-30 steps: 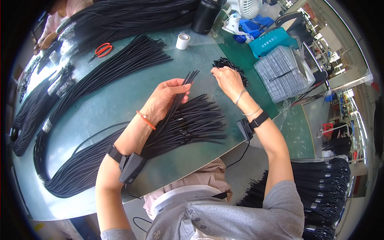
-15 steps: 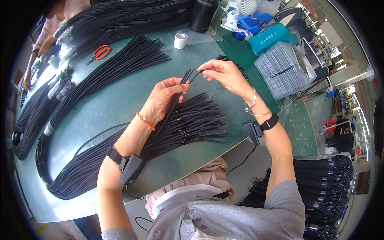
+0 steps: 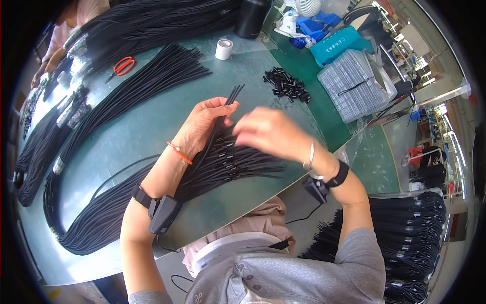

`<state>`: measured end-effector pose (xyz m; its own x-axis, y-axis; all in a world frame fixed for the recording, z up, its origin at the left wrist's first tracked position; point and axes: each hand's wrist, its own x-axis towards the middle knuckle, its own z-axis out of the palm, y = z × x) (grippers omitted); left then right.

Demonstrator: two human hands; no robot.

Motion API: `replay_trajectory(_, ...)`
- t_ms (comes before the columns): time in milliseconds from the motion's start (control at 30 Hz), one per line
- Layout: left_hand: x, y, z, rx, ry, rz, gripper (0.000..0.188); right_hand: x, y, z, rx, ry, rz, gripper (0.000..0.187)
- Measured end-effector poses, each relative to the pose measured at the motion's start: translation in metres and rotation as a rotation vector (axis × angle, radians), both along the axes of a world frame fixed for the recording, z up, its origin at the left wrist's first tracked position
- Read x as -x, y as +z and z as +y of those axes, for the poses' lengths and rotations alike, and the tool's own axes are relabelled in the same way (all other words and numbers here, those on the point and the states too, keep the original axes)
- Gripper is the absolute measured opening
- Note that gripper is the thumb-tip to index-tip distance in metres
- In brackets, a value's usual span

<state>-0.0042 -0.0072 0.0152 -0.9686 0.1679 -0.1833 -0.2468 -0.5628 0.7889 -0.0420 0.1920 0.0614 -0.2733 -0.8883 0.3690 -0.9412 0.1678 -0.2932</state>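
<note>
My left hand [image 3: 210, 115] is closed round several thin black cables [image 3: 234, 95], whose tips stick out past the thumb toward the far right. My right hand [image 3: 273, 133] is smeared by motion just right of it, above the fanned ends of a big black cable bundle [image 3: 248, 164]. Whether its fingers hold anything does not show. Small pale-marked sleeves [image 3: 229, 156] sit on some cables of that bundle. Beyond my right hand lies a pile of short black tube pieces [image 3: 287, 85].
Another cable bundle [image 3: 152, 76], red-handled scissors [image 3: 123, 66], a white tape roll [image 3: 224, 49] and a black bottle [image 3: 250, 19] lie farther back. Clear plastic trays [image 3: 349, 83] stand at the right. A person [image 3: 76, 25] works at far left. More cables [image 3: 410, 243] hang at lower right.
My right hand has moved from the cable tips down toward me, over the bundle, uncovering the pile of tube pieces. My left hand keeps its grip nearly in place.
</note>
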Motion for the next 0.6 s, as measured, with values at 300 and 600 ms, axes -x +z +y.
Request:
replay_trajectory(300, 0.002, 0.0, 0.004, -0.017, 0.006, -0.007, 0.012, 0.101, -0.025, 0.065, -0.152, -0.574, 0.005, 0.01)
replay_trajectory(600, 0.0, 0.004, 0.007, 0.064, 0.007, 0.001, 0.013, 0.074, -0.003, 0.027, 0.116, -0.262, -0.919, 0.012)
